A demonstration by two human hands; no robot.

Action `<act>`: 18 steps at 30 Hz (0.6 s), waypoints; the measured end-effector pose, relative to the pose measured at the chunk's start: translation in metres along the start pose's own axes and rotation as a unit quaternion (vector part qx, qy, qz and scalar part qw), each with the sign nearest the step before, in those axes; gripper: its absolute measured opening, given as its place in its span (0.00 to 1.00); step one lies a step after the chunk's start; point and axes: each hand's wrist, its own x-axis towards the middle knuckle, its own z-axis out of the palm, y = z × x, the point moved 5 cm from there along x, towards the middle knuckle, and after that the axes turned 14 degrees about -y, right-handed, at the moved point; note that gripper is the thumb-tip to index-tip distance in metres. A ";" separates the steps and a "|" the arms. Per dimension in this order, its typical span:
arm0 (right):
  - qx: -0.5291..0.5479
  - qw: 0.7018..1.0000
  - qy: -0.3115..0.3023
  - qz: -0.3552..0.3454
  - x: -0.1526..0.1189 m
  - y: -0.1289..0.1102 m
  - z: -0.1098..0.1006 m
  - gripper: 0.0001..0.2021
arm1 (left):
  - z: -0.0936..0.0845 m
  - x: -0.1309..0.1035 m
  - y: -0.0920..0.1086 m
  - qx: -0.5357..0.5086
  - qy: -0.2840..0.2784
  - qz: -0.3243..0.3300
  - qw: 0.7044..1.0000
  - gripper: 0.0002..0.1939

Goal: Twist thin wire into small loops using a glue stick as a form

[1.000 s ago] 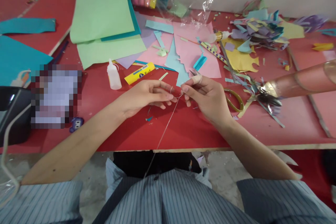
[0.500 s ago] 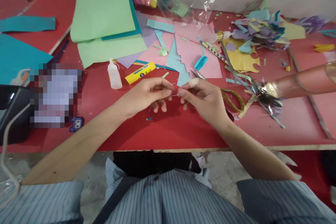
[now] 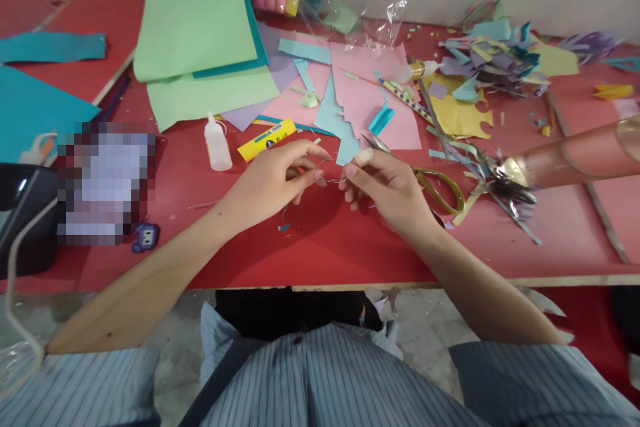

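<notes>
A thin, silvery wire (image 3: 334, 181) spans the small gap between my two hands over the red tabletop. My left hand (image 3: 273, 180) is closed with thumb and fingers on the wire's left end, its index finger lifted above the thumb. At the other end, my right hand (image 3: 387, 183) pinches the wire between thumb and index finger; a pale bandage wraps that index fingertip. Scissors with yellow handles (image 3: 443, 190) lie just beyond my right hand, partly covered by it. Close to my left hand are a yellow glue stick (image 3: 267, 139) and a white squeeze bottle (image 3: 219, 145).
Green paper sheets (image 3: 200, 20) and pink paper (image 3: 377, 93) cover the back. A heap of paper scraps (image 3: 495, 57) lies at the back right, with a pink cylinder (image 3: 585, 153) in front. On the left are a blurred-out rectangle (image 3: 110, 180) and a black device (image 3: 27, 220).
My hands have drawn slightly apart, so more of the wire shows between them. My left index finger has lifted, and its other fingers have curled in.
</notes>
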 end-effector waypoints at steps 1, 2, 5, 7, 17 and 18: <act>0.014 1.000 -0.003 0.005 0.001 0.001 0.001 0.18 | 0.001 0.000 0.000 -0.003 -0.002 0.001 1.000 0.11; 0.025 1.000 -0.005 0.011 0.001 0.002 0.002 0.18 | 0.001 0.000 0.000 -0.004 -0.004 0.001 1.000 0.10; 0.029 0.999 0.003 0.020 0.002 0.002 0.003 0.19 | 0.002 0.000 0.002 -0.007 -0.002 0.000 1.000 0.09; 0.019 1.000 0.007 0.018 0.002 0.002 0.003 0.21 | 0.002 0.000 0.005 -0.011 -0.004 0.001 1.000 0.09; -0.011 1.000 -0.011 0.015 0.001 0.003 0.005 0.21 | 0.000 -0.001 0.010 -0.006 0.003 0.015 1.000 0.07; -0.011 1.000 -0.010 0.014 0.001 0.002 0.005 0.21 | 0.000 -0.001 0.010 0.000 0.005 0.017 1.000 0.07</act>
